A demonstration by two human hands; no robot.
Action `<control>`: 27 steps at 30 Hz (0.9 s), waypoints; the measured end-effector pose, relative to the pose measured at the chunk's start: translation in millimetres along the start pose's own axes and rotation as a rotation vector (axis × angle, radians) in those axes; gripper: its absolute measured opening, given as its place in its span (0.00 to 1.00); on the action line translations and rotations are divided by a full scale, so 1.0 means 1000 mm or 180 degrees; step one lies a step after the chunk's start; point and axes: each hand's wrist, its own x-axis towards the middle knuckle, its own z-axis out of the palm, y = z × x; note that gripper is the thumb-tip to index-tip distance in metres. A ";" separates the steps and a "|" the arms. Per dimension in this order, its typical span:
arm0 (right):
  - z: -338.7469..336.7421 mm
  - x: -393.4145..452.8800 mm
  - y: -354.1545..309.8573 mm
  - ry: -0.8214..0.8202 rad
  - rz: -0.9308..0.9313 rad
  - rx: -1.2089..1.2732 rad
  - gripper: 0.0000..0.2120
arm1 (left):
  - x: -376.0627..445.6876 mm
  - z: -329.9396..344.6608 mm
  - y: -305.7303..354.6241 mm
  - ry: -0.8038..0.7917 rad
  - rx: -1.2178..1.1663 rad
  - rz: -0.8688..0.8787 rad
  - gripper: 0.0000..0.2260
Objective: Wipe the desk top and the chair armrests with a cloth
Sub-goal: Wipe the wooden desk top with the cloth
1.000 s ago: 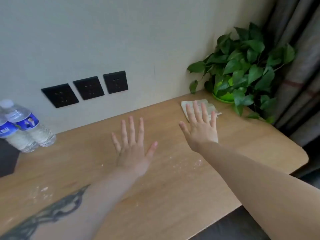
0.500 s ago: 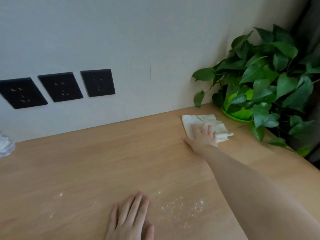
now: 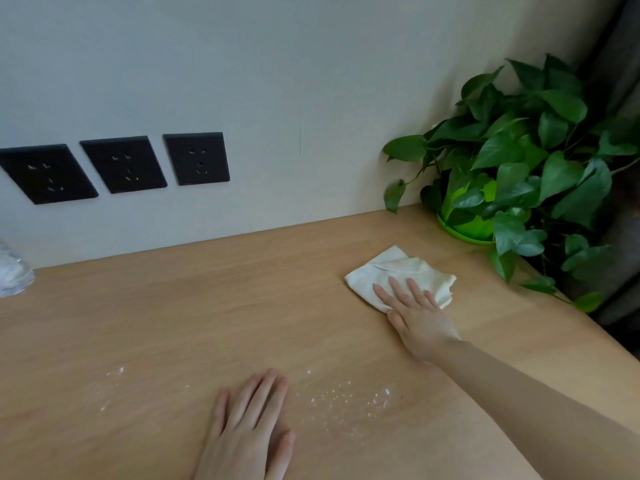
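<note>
A pale, crumpled cloth (image 3: 398, 270) lies on the wooden desk top (image 3: 207, 306) near the back right. My right hand (image 3: 417, 315) rests flat on the cloth's near edge, fingers spread over it and thumb at its side. My left hand (image 3: 247, 431) lies flat, palm down, on the desk at the bottom middle, holding nothing. White crumbs (image 3: 346, 400) are scattered on the wood between the two hands, and a few more specks (image 3: 116, 372) lie to the left. No chair is in view.
A green potted plant (image 3: 512, 174) fills the back right corner, its leaves hanging over the desk just right of the cloth. Three black wall sockets (image 3: 121, 164) sit above the desk. Part of a plastic bottle (image 3: 12, 275) shows at the left edge.
My right hand reached forward onto the cloth and has drawn it toward me and left. My left hand dropped low onto the desk. The view moved closer and rightward.
</note>
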 end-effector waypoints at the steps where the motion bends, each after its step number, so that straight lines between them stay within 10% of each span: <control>1: 0.003 -0.012 -0.004 -0.0005 -0.0039 0.0106 0.23 | -0.002 0.000 0.000 0.0007 0.0039 0.0000 0.28; 15: 0.028 -0.164 -0.058 -0.0198 -0.0495 0.0605 0.21 | -0.010 0.006 -0.004 0.0000 0.0143 -0.0028 0.27; 21: 0.035 -0.113 -0.113 0.0139 0.1526 0.0327 0.47 | -0.010 0.011 -0.013 0.0002 0.0145 0.0106 0.27; 27: 0.058 -0.087 -0.134 0.0601 0.1917 0.0325 0.34 | -0.013 0.011 -0.014 -0.0038 0.0165 0.0113 0.28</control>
